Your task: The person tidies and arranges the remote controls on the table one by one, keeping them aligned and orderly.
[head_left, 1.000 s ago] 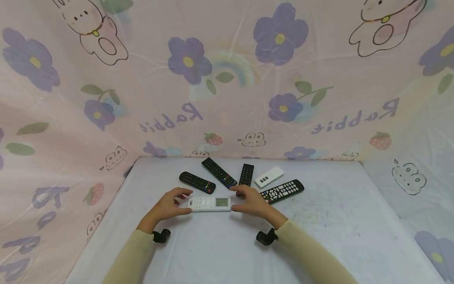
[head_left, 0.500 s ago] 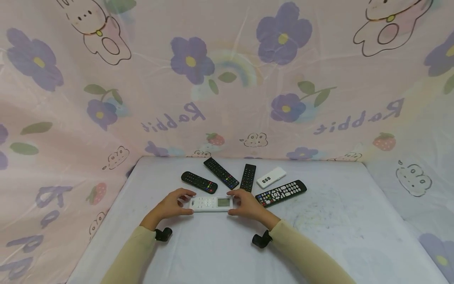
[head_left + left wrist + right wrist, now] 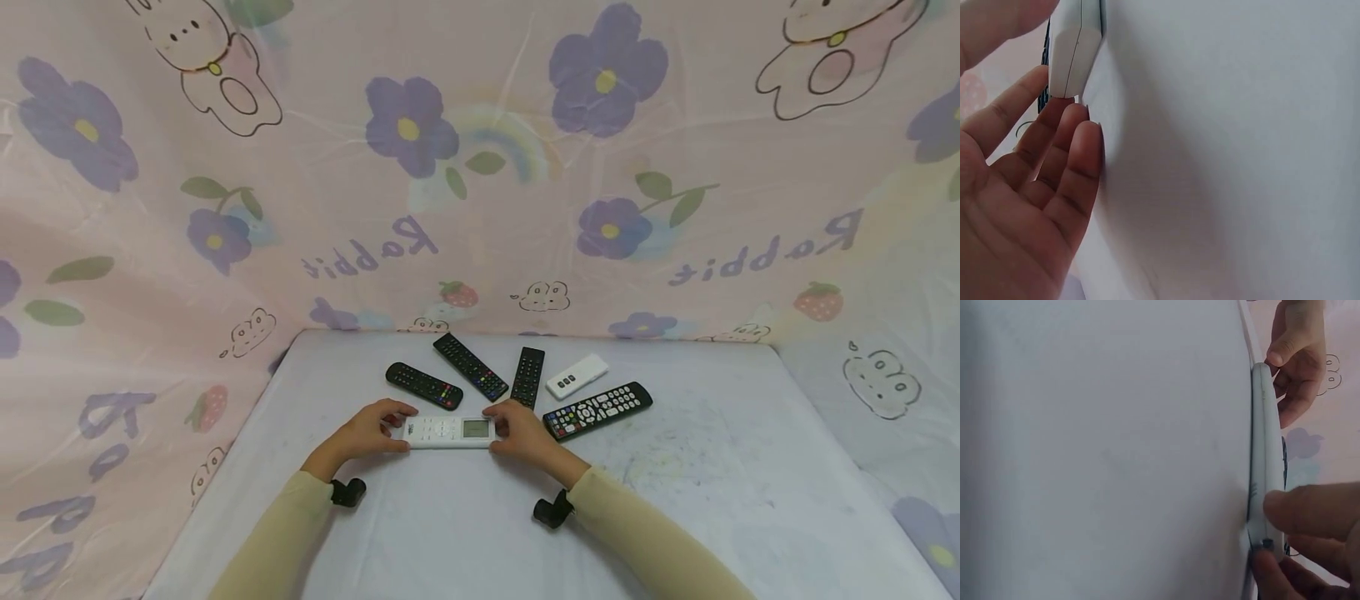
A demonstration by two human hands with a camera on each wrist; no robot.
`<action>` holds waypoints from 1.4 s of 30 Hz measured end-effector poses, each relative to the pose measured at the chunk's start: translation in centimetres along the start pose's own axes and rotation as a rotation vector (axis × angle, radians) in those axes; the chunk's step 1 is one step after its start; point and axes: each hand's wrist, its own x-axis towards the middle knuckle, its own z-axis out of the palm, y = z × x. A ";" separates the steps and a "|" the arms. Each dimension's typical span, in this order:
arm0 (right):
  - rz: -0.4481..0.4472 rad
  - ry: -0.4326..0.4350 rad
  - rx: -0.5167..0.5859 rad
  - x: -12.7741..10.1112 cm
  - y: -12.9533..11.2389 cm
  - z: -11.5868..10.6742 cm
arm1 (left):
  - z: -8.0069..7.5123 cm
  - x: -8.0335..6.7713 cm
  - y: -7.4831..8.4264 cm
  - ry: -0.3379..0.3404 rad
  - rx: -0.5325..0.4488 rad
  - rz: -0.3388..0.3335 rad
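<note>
A white air-conditioner remote control (image 3: 442,430) with a small grey screen lies crosswise on the white table, buttons up. My left hand (image 3: 369,433) is at its left end, thumb at the near corner and index finger at the far corner. In the left wrist view, the other fingers of the left hand (image 3: 1029,181) curl loosely beside the remote's end (image 3: 1074,56). At the screen end, my right hand (image 3: 528,435) pinches the remote. The right wrist view shows the right thumb (image 3: 1310,512) on its long side edge and a finger against its end.
Behind the white remote, several others fan out: a rounded black remote (image 3: 424,385), a long black remote (image 3: 470,367), a narrow black remote (image 3: 527,377), a small white remote (image 3: 577,377) and a black remote with white buttons (image 3: 597,411). A patterned cloth (image 3: 480,250) hangs behind the table.
My right hand has come in closer to the white remote's screen end, with its thumb now at the edge. My left hand and the remotes keep about the same places.
</note>
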 end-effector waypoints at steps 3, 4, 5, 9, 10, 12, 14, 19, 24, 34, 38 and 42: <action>0.028 -0.002 0.004 0.1 0.0 0.1 | 0.0 0.0 0.0 0.000 0.000 -0.013; 0.033 -0.001 0.005 0.1 -0.1 0.0 | 0.0 -0.1 0.0 0.002 0.001 -0.017; 0.034 0.001 0.007 0.1 -0.2 0.0 | 0.0 -0.1 0.0 0.004 0.001 -0.019; 0.036 0.008 -0.014 0.2 -0.6 -0.2 | -0.1 -0.1 0.1 0.005 0.006 -0.027; 0.037 0.009 -0.019 0.3 -0.7 -0.2 | -0.2 -0.2 0.1 0.003 0.007 -0.030; 0.039 0.008 -0.028 0.3 -0.7 -0.2 | -0.2 -0.2 0.1 -0.007 0.009 -0.037; 0.040 0.005 -0.030 0.4 -0.7 -0.3 | -0.2 -0.3 0.1 -0.017 0.005 -0.046; 0.025 0.006 -0.032 0.6 -0.5 -0.2 | -0.4 -0.4 0.0 -0.036 0.029 -0.067; 0.005 -0.006 -0.017 0.8 -0.4 0.0 | -0.5 -1.0 -0.1 -0.057 0.069 -0.085; 0.008 -0.034 -0.020 1.3 -0.5 0.5 | -0.5 -2.6 0.2 -0.097 0.048 -0.074; 0.000 -0.039 0.008 1.6 -0.5 0.7 | -0.3 -3.2 0.2 -0.096 0.034 -0.065; -0.003 -0.052 0.010 1.9 -0.5 0.9 | 0.0 -4.0 0.2 -0.096 0.012 -0.071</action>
